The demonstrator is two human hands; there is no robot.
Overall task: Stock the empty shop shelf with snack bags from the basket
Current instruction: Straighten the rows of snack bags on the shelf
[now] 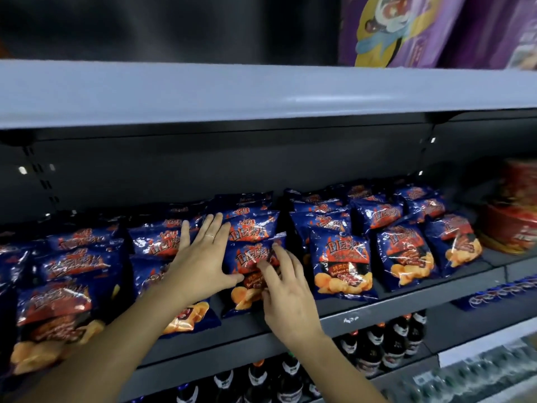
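Your 2 hands flank 1 snack bag standing at the front of the dark grey shelf, near the middle of the row. Your left hand lies flat and spread, fingers straight, pressing on the neighbouring bags just to the bag's left, with the thumb reaching across to touch its left edge. A thin ring sits on 1 finger. Your right hand is on the bag's right side, fingers bent with their tips on its front face. Whether they pinch the film or only push it, you cannot tell from here.

The bags are glossy, crinkled dark blue foil pouches, puffy and pillow-shaped, printed with red-orange flames and pale golden crisps. They stand in leaning columns, front to back, across the shelf.

The shelf above is smooth, light grey metal with a rounded front lip. Purple packages rest on it at the upper right. Round red tubs are stacked at the far right of your shelf. Dark bottles with pale labels fill the level below.
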